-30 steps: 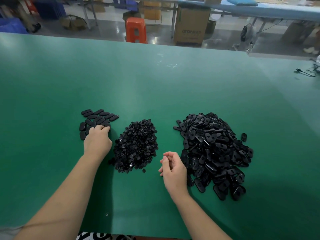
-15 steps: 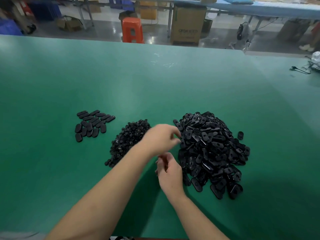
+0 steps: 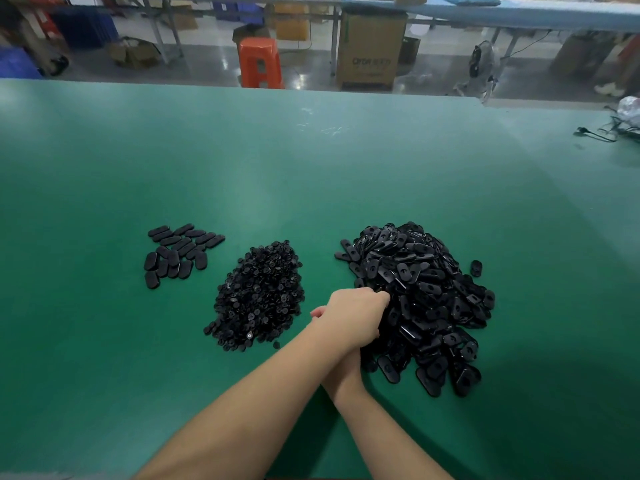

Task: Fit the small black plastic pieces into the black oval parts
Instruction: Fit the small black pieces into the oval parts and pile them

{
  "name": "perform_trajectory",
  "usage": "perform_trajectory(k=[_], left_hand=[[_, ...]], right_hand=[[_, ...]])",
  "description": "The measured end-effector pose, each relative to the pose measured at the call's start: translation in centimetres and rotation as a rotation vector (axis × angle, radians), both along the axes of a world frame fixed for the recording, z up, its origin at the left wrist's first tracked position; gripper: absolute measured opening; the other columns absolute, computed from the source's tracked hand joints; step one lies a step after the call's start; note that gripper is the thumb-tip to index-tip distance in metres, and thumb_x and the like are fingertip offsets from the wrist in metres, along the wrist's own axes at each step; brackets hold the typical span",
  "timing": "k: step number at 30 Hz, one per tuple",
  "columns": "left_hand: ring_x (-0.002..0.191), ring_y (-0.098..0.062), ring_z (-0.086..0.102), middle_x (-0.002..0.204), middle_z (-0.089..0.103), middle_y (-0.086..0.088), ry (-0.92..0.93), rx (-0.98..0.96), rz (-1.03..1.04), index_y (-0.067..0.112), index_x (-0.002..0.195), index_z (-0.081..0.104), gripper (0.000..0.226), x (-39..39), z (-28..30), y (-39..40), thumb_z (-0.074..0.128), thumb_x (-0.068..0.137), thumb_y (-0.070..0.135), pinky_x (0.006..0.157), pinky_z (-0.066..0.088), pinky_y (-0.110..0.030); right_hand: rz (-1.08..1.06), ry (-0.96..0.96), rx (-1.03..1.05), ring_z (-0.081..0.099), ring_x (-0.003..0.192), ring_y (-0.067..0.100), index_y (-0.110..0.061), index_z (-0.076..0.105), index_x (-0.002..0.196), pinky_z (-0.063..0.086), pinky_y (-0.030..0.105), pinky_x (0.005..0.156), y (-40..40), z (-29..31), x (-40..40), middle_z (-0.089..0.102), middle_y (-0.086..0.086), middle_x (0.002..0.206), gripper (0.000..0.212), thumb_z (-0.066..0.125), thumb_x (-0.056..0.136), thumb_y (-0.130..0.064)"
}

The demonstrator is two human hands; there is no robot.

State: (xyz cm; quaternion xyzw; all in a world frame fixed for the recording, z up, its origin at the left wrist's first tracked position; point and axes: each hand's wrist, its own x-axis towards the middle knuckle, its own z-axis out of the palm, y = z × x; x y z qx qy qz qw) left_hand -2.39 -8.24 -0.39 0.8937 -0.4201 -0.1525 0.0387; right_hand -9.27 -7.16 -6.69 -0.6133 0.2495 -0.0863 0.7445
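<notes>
A green surface (image 3: 104, 341) fills most of the frame. At centre left lies a small flat group of black oval parts (image 3: 180, 251), laid side by side. Just right of it, near the middle, sits a heap of small black plastic pieces (image 3: 258, 294). Right of centre is a much larger heap of oval parts with holes (image 3: 426, 306), with one stray part (image 3: 476, 267) just off its upper right edge. The left hand (image 3: 353, 315) crosses over from the lower left and reaches into the near left edge of the large heap; its fingers are curled down among the parts, but whether they grip one cannot be told. The right hand (image 3: 341, 374) is almost wholly hidden under the left wrist, so its fingers cannot be judged. Beyond the surface, at upper centre, stand an orange stool (image 3: 260, 62) and a cardboard box (image 3: 372, 46)
</notes>
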Motion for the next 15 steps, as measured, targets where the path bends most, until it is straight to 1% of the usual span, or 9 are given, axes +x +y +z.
perform_trajectory(k=[2, 4, 7, 8, 9, 12, 13, 14, 15], left_hand=[[0.090, -0.027, 0.063, 0.104, 0.057, -0.003, 0.000, -0.027, 0.012, 0.018, 0.116, 0.052, 0.032, 0.0, -0.4, 0.0, 0.068, 0.089, 0.014, 0.050, 0.032, -0.032], [0.087, -0.027, 0.062, 0.103, 0.055, -0.002, 0.007, -0.053, 0.031, 0.018, 0.114, 0.051, 0.032, 0.0, -0.6, 0.1, 0.066, 0.087, 0.010, 0.049, 0.029, -0.031], [0.088, -0.028, 0.062, 0.100, 0.054, -0.002, 0.036, -0.086, 0.056, 0.018, 0.110, 0.052, 0.029, -0.1, -0.4, 0.4, 0.063, 0.087, 0.005, 0.055, 0.037, -0.034], [0.089, -0.027, 0.062, 0.098, 0.054, -0.001, 0.047, -0.095, 0.060, 0.018, 0.108, 0.053, 0.027, -0.1, -0.3, 0.4, 0.061, 0.087, 0.004, 0.058, 0.040, -0.035], [0.089, -0.026, 0.060, 0.097, 0.054, 0.000, 0.057, -0.105, 0.064, 0.018, 0.107, 0.055, 0.025, -0.1, -0.1, 0.6, 0.059, 0.087, 0.003, 0.060, 0.040, -0.035], [0.084, -0.020, 0.053, 0.093, 0.054, 0.005, 0.098, -0.156, 0.068, 0.024, 0.103, 0.062, 0.025, -0.1, 0.4, 0.9, 0.058, 0.088, 0.004, 0.061, 0.042, -0.032], [0.085, -0.019, 0.053, 0.093, 0.055, 0.006, 0.114, -0.171, 0.067, 0.025, 0.102, 0.064, 0.024, -0.1, 0.6, 1.1, 0.058, 0.088, 0.006, 0.063, 0.045, -0.032], [0.086, -0.019, 0.055, 0.093, 0.056, 0.007, 0.121, -0.181, 0.066, 0.026, 0.102, 0.066, 0.024, -0.1, 0.9, 1.3, 0.059, 0.089, 0.008, 0.065, 0.048, -0.033], [0.089, -0.020, 0.058, 0.094, 0.057, 0.007, 0.117, -0.193, 0.065, 0.027, 0.102, 0.068, 0.024, -0.2, 1.1, 1.5, 0.059, 0.089, 0.010, 0.069, 0.052, -0.034]], right_hand=[[-0.034, -0.027, 0.071, 0.058, 0.056, 0.013, -0.009, 0.059, 0.098, 0.051, 0.024, 0.053, -0.2, 0.0, 0.2, 0.061, 0.002, 0.070, 0.033, 0.028, 0.109, -0.015], [-0.047, -0.015, 0.006, 0.056, 0.055, 0.013, -0.009, 0.059, 0.098, 0.049, 0.024, 0.051, -0.4, -0.5, 0.3, 0.059, 0.002, 0.069, 0.032, 0.030, 0.108, -0.013], [-0.031, -0.067, -0.131, 0.054, 0.056, 0.014, -0.008, 0.059, 0.098, 0.048, 0.024, 0.052, -0.4, -0.7, -0.1, 0.058, 0.002, 0.071, 0.029, 0.032, 0.108, -0.012], [-0.048, -0.020, -0.148, 0.054, 0.057, 0.014, -0.008, 0.058, 0.098, 0.048, 0.024, 0.053, -0.6, -0.9, 0.0, 0.058, 0.002, 0.072, 0.028, 0.032, 0.108, -0.011], [-0.048, -0.012, -0.178, 0.054, 0.058, 0.014, -0.008, 0.058, 0.099, 0.048, 0.024, 0.054, -0.8, -0.8, 0.1, 0.057, 0.002, 0.073, 0.027, 0.032, 0.108, -0.011], [-0.036, 0.013, -0.057, 0.052, 0.067, 0.015, -0.011, 0.053, 0.105, 0.046, 0.026, 0.060, -0.4, 0.1, 0.2, 0.054, 0.003, 0.079, 0.025, 0.029, 0.108, -0.015], [-0.051, 0.071, -0.108, 0.050, 0.071, 0.014, -0.012, 0.051, 0.105, 0.044, 0.027, 0.062, -0.6, 0.7, 0.2, 0.052, 0.002, 0.081, 0.023, 0.029, 0.108, -0.017], [0.004, 0.068, -0.151, 0.049, 0.074, 0.011, -0.013, 0.052, 0.101, 0.044, 0.025, 0.066, -0.6, 0.2, 0.2, 0.050, -0.002, 0.082, 0.019, 0.034, 0.108, -0.016], [0.105, 0.073, -0.085, 0.051, 0.077, 0.004, -0.017, 0.053, 0.092, 0.045, 0.018, 0.070, -0.6, -0.4, 0.5, 0.049, -0.007, 0.083, 0.017, 0.045, 0.105, -0.010]])
